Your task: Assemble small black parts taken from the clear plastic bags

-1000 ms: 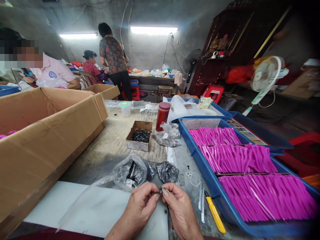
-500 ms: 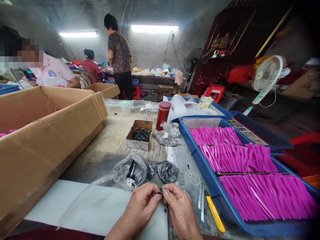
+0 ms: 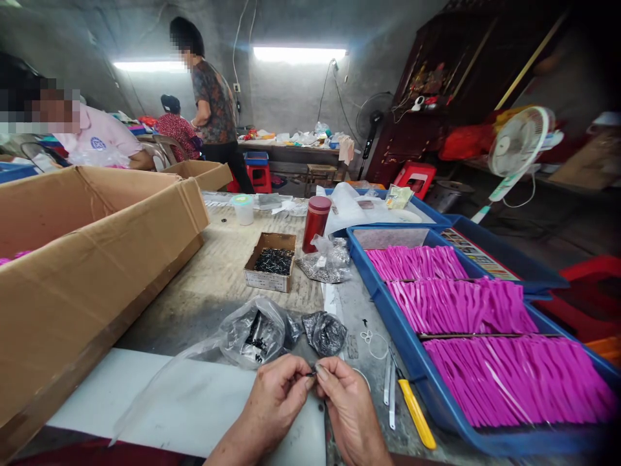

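My left hand (image 3: 281, 395) and my right hand (image 3: 347, 398) meet fingertip to fingertip above the near edge of the table. Pinched between them is a small black part (image 3: 312, 373), mostly covered by the fingers, so its kind does not show. Just beyond the hands lies an open clear plastic bag (image 3: 233, 333) with small black pieces inside. Beside it sits a dark plastic bag (image 3: 325, 333), its contents unclear. Farther back, a small cardboard box (image 3: 266, 281) holds many thin black pieces.
A blue tray (image 3: 388, 304) of magenta strips (image 3: 514, 378) stands at right. Near it lie a yellow-handled tool (image 3: 417, 414) and thin metal strips (image 3: 392, 395). A large carton (image 3: 111, 259) fills the left. A red canister (image 3: 316, 223) stands behind. Several people work beyond.
Both hands keep nearly the same pose, pinching the small black part. In the background, the standing person has moved left and turned.
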The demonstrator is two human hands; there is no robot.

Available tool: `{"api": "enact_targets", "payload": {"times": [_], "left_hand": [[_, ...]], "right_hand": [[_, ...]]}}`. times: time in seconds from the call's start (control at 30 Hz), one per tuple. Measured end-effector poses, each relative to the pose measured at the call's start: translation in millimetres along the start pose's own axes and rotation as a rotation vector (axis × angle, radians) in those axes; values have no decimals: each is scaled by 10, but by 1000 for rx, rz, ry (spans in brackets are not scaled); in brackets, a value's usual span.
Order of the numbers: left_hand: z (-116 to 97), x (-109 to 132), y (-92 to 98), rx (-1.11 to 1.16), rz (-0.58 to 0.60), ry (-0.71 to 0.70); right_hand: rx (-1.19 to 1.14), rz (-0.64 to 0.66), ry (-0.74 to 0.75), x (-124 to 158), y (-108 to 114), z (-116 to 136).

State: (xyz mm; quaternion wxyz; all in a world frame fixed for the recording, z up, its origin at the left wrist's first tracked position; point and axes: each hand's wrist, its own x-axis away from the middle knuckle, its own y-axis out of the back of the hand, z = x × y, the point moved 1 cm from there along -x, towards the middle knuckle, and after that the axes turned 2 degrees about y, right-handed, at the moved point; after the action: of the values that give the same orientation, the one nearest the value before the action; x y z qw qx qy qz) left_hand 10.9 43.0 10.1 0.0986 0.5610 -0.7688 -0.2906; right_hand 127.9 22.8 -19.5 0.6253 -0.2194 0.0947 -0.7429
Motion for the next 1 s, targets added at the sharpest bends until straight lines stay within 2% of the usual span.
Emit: {"api": "enact_targets", "payload": {"times": [0.67,1.0], "left_hand": [[42,22,-49,-65,-2,-68],[-48,48,-29,-195,-112,-198]], "right_hand": [[27,-26,11,4,34,-79],[84,-64,91,26,53,-160]]}}
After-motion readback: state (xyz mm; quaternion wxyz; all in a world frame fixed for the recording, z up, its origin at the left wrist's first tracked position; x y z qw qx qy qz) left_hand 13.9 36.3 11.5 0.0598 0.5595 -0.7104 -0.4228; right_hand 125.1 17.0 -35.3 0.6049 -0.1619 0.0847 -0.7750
